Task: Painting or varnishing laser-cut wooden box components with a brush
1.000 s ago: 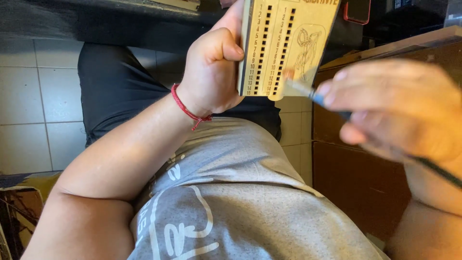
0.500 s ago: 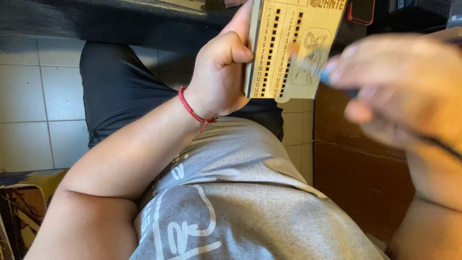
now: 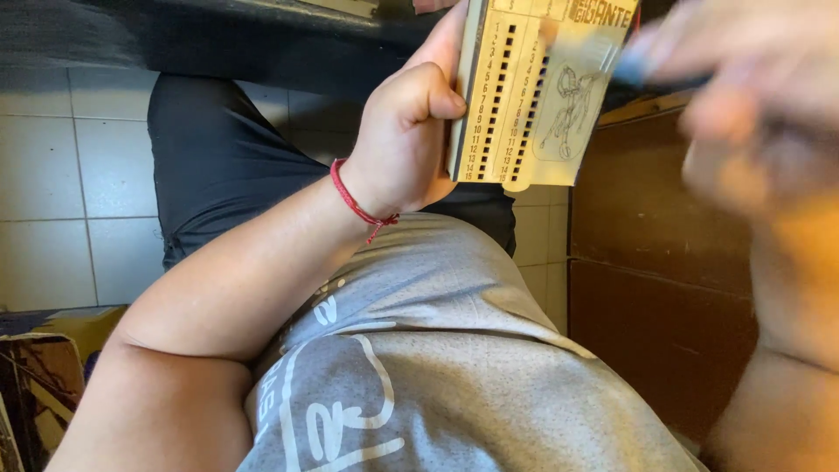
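Note:
My left hand [image 3: 404, 140], with a red string bracelet on the wrist, grips a thin pale wooden board [image 3: 542, 96] by its left edge and holds it upright. The board has columns of small dark slots and a line drawing of a figure. My right hand [image 3: 752, 96] is blurred at the upper right, fingers closed around a slim dark tool [image 3: 651, 74] whose pale tip lies against the board's face. The top of the board is cut off by the frame.
Below are my grey printed shirt [image 3: 419, 367] and dark shorts [image 3: 227, 166] over a pale tiled floor [image 3: 61, 175]. A dark table edge [image 3: 262, 35] runs across the top. A brown wooden cabinet [image 3: 655, 262] stands at right, a cardboard box [image 3: 35, 385] at lower left.
My right hand with the tool has risen and moved right, now more blurred. The board and my left hand have shifted slightly up and right in view.

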